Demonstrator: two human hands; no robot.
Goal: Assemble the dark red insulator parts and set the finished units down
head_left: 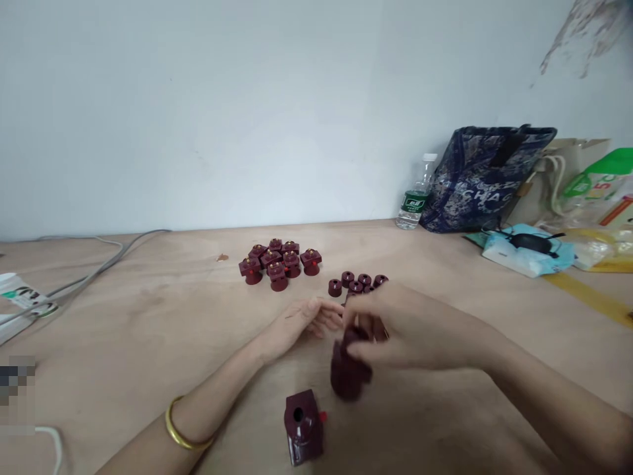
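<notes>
My right hand is closed around a dark maroon part, blurred by motion, held above the table right of centre. Beside it, my left hand has its fingers apart and nothing in it, palm turned toward the right hand. A maroon housing with a round hole and a small red tab lies on the table near the front edge of the view. Farther back stands a cluster of several maroon assemblies with brass-coloured bits on top. Several small maroon caps sit behind my right hand, which partly hides them.
Against the wall at the right are a water bottle, a dark patterned bag and plastic packages. A blue pack with a black object on it lies before them. Grey cables and a white container are at the left.
</notes>
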